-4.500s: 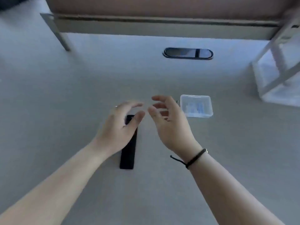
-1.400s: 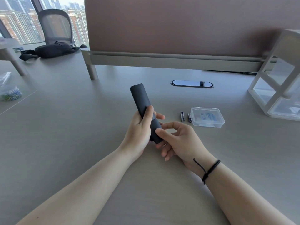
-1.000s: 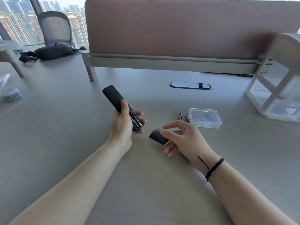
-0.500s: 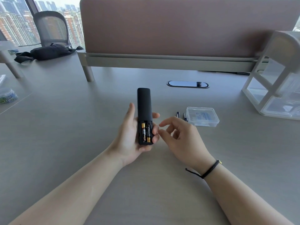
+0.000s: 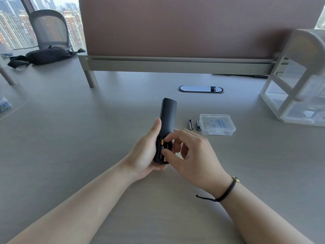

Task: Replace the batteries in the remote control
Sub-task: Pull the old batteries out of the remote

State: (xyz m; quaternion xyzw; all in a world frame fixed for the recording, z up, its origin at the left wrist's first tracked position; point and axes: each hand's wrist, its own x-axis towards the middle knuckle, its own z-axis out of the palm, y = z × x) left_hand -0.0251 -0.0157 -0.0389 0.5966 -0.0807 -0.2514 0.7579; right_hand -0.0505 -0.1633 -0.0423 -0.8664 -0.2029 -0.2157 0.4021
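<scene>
Remote control [image 5: 167, 117]: black, held above the desk with its back up and its far end pointing away; battery compartment at the near end uncovered.
Old batteries [image 5: 163, 149]: two gold-and-black cells seated side by side in the compartment, partly hidden by fingers.
Left hand [image 5: 146, 154]: wrapped around the lower part of the remote from the left, thumb laid along its edge, fingers curled underneath.
Right hand [image 5: 191, 155]: thumb and forefinger pinched over the right-hand cell in the compartment; other fingers curled loosely; a black cord bracelet [image 5: 223, 192] on the wrist.
Spare batteries [image 5: 191, 124]: two dark cells lying on the desk to the right of the remote, parallel, close to each other.
Plastic box [image 5: 217, 124]: clear, lidded, flat on the desk, just beside the right spare cell.
Drawer unit [image 5: 297, 88]: white frame with clear drawers, far right edge of the desk.
Desk [image 5: 88, 138]: pale grey wood-grain top; an oval cable port [image 5: 200, 89] beyond the remote.
Partition [image 5: 184, 27]: brown fabric screen across the back of the desk on grey metal legs.
Far left: black bag [image 5: 42, 55] on the next desk, mesh office chair [image 5: 49, 29] behind it.
Room: window with high-rise buildings outside.
</scene>
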